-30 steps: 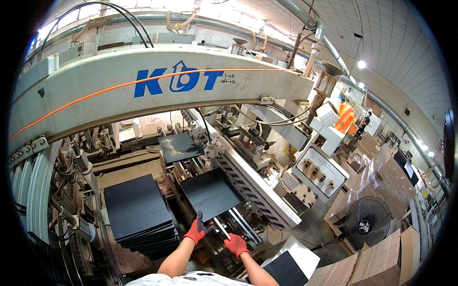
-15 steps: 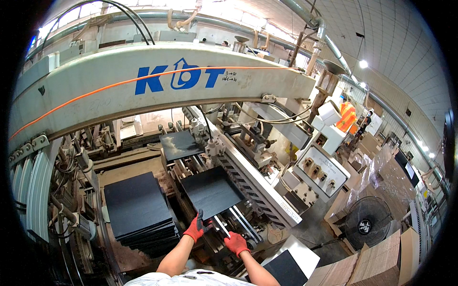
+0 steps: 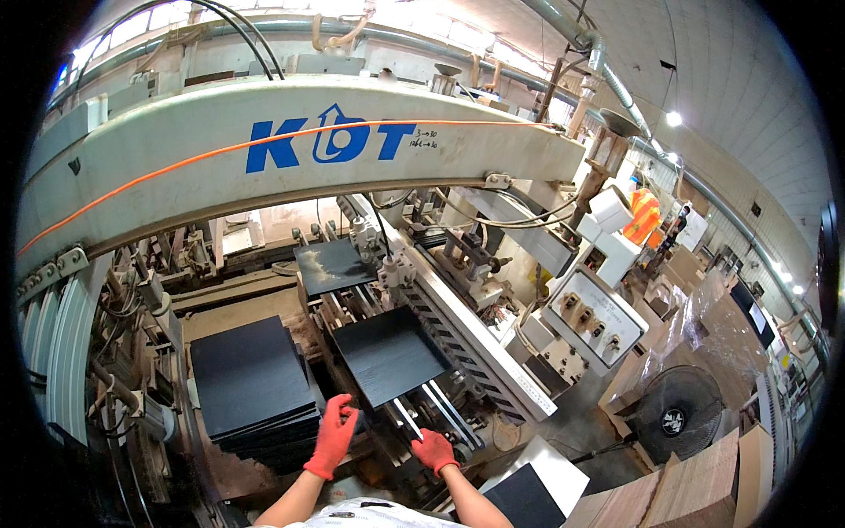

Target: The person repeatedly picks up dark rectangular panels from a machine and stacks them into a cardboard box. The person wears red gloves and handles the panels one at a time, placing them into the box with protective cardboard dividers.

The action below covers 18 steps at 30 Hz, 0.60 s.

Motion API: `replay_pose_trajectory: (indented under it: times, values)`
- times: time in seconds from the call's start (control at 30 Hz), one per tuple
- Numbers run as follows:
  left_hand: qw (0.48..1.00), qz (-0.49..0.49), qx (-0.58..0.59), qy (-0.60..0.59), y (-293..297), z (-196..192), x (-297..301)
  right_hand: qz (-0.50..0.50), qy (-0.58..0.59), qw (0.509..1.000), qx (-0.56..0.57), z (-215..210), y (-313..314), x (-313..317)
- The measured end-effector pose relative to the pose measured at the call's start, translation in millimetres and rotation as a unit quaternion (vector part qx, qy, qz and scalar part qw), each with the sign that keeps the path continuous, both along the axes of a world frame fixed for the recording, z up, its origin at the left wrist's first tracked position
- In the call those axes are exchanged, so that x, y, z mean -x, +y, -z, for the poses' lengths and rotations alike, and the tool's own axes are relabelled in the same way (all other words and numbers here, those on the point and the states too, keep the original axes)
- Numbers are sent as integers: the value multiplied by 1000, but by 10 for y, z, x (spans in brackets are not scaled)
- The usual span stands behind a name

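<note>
My left hand (image 3: 332, 437), in a red glove, is raised by the right edge of a stack of black panels (image 3: 251, 374). Its fingers are apart and slightly bent, with nothing in them. My right hand (image 3: 435, 451), also red-gloved, is closed at the near end of the metal rails (image 3: 407, 415); what its fingers hold, if anything, is hidden beneath it. Ahead of both hands a single black panel (image 3: 390, 354) lies flat on the rails. Farther along them, another dark panel (image 3: 336, 266) with pale dust on top lies under the machine.
A wide machine beam (image 3: 493, 154) spans overhead. Right of the rails stand a long guide (image 3: 480, 343) and a control box with knobs (image 3: 594, 317). A floor fan (image 3: 678, 414) and cardboard stacks (image 3: 695, 484) are at the right. Near my right forearm lies another black panel (image 3: 528, 497).
My left hand has drawn back from the near edge of the single panel, moving left and toward me beside the stack. My right hand has hardly moved; the panels stay in place.
</note>
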<state>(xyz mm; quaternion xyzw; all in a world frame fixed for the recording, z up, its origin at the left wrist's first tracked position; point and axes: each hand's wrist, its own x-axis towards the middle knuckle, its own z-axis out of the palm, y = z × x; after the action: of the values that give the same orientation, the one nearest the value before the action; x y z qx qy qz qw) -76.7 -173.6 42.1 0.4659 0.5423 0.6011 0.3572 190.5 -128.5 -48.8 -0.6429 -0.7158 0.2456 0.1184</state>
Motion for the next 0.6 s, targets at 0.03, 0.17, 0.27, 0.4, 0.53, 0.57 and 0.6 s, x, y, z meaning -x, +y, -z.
replay_pose_trajectory:
  times: [0.03,0.17,0.27,0.4,0.53,0.57,0.6]
  values:
    - [998,-19,0,53,-162,-291,94,2,1,1000,-2,10,-7,-10]
    - [960,-209,-19,186,-505,-753,583,2,-1,1000,-1,6,2,11]
    - [885,-393,-60,243,-682,-718,980,0,5,1000,-10,51,1,6]
    - [738,-541,128,382,-972,-467,1289,-6,-4,1000,-11,103,28,-28]
    - [620,-581,320,420,-1066,-116,1342,-18,-5,1000,-10,96,36,-6]
    - [677,-570,271,378,-1098,37,1414,-16,-2,1000,-8,73,26,10]
    - [729,-555,221,334,-1130,214,1518,-14,-1,1000,-5,17,8,26]
